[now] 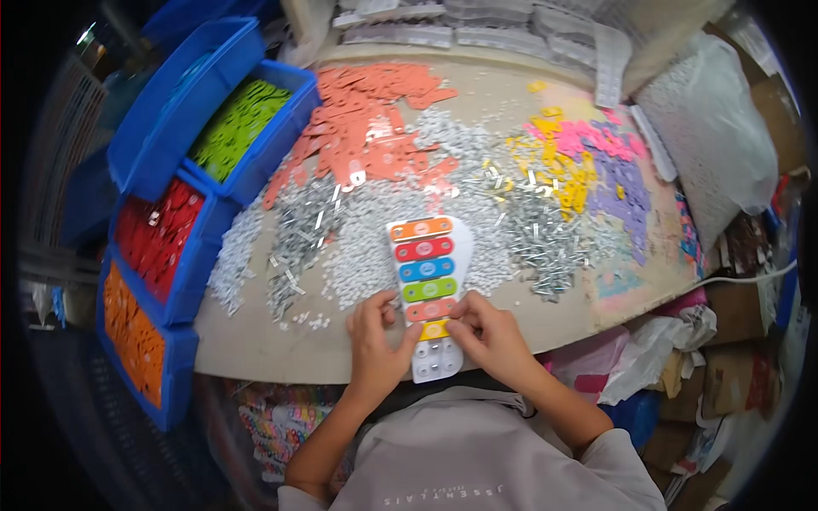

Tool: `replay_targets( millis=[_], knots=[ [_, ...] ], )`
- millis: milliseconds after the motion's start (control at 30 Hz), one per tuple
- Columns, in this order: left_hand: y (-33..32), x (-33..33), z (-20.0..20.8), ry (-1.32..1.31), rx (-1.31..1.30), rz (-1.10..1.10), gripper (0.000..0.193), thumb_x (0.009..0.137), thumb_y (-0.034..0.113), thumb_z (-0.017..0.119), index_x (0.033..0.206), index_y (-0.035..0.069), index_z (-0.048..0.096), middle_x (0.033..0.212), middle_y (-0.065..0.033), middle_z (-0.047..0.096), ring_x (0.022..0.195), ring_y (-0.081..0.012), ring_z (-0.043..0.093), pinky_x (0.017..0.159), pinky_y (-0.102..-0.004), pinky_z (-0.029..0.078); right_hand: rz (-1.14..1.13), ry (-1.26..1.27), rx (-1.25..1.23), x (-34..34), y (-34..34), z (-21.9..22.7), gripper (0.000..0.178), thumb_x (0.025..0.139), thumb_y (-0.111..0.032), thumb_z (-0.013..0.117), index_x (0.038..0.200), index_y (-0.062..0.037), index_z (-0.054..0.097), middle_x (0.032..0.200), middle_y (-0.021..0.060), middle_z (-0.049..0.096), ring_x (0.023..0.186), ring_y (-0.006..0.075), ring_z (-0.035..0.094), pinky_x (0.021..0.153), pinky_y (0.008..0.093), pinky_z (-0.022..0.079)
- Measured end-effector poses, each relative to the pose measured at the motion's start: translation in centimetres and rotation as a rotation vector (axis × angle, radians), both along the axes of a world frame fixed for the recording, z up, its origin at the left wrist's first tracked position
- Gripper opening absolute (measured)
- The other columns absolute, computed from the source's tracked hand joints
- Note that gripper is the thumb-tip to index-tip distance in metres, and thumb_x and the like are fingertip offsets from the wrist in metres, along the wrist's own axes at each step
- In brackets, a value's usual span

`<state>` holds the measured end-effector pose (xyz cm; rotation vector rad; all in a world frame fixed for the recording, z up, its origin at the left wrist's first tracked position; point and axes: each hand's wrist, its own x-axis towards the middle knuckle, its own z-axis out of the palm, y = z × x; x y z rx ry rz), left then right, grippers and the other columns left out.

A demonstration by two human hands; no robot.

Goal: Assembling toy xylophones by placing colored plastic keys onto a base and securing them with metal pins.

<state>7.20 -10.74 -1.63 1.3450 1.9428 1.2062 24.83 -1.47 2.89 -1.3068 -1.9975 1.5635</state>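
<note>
A white toy xylophone base [462, 247] lies on the near part of the worktable, bearing a column of coloured bars. From the far end these are an orange bar [421, 228], a red bar [424, 249], a blue bar [428, 269], a green bar [429, 289] and a coral bar [431, 310]. Nearest me is a short yellow bar [434, 330], with bare white pegs on the base below it. My left hand [375, 341] has its thumb at the yellow bar's left end, fingers curled. My right hand [492, 336] pinches at its right end.
Piles of white beads [366, 264], metal pins [554, 255], coral bars [375, 111], yellow pieces [575, 175], pink pieces [596, 138] and purple pieces [626, 204] cover the worktable [281, 353]. Blue bins [192, 247] line the left. A bulging sack [699, 128] leans at right.
</note>
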Motion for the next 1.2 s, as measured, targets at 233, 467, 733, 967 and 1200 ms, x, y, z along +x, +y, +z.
replay_targets(
  millis=[233,467,733,967,1200],
  knots=[
    [-0.8,0.4,-0.4,-0.021,-0.030,0.041,0.055,0.078,0.007,0.079,0.126,0.003,0.052,0.093,-0.0069,0.052,0.090,-0.0221,0.048,0.086,-0.0369,0.040,-0.003,0.047,-0.047,1.2,0.9,-1.1,0.022,0.090,-0.017,0.076,0.092,-0.0045,0.057,0.061,0.0000,0.053,0.057,0.0055,0.047,0.053,0.0267,0.038],
    [-5.2,0.2,-3.2,-0.050,0.069,-0.067,0.042,0.096,0.014,0.065,0.130,-0.002,0.044,0.086,-0.0048,0.053,0.079,-0.0125,0.049,0.075,-0.0273,0.043,-0.335,-0.278,0.905,6.9,14.1,0.3,0.012,0.096,-0.007,0.061,0.103,-0.0005,0.068,0.095,0.0156,0.067,0.086,0.0292,0.064,0.075,0.0379,0.050],
    [-3.8,0.8,-3.2,-0.162,0.101,0.051,0.033,0.102,0.014,0.058,0.127,-0.002,0.045,0.082,-0.0039,0.054,0.078,-0.0108,0.050,0.075,-0.0257,0.042,-0.119,-0.464,1.219,10.3,30.3,-4.3,0.023,0.087,-0.003,0.065,0.109,-0.0043,0.070,0.108,0.0131,0.071,0.107,0.0338,0.062,0.093,0.0433,0.049],
    [-3.9,0.7,-3.2,-0.173,0.131,0.080,0.030,0.102,0.013,0.057,0.126,-0.002,0.046,0.082,-0.0029,0.052,0.079,-0.0095,0.049,0.078,-0.0238,0.041,-0.018,-0.414,1.297,11.3,31.4,-4.7,0.017,0.086,-0.007,0.069,0.102,-0.0048,0.072,0.104,0.0102,0.072,0.100,0.0304,0.065,0.088,0.0430,0.050],
    [-3.5,0.8,-1.5,-0.344,0.105,0.104,0.028,0.101,0.009,0.057,0.126,0.000,0.046,0.084,-0.0012,0.053,0.079,-0.0077,0.049,0.076,-0.0223,0.041,-0.524,0.100,0.238,11.5,27.2,-2.2,0.025,0.101,-0.018,0.059,0.123,-0.0066,0.060,0.083,0.0058,0.069,0.069,0.0141,0.063,0.058,0.0283,0.048]
  ],
)
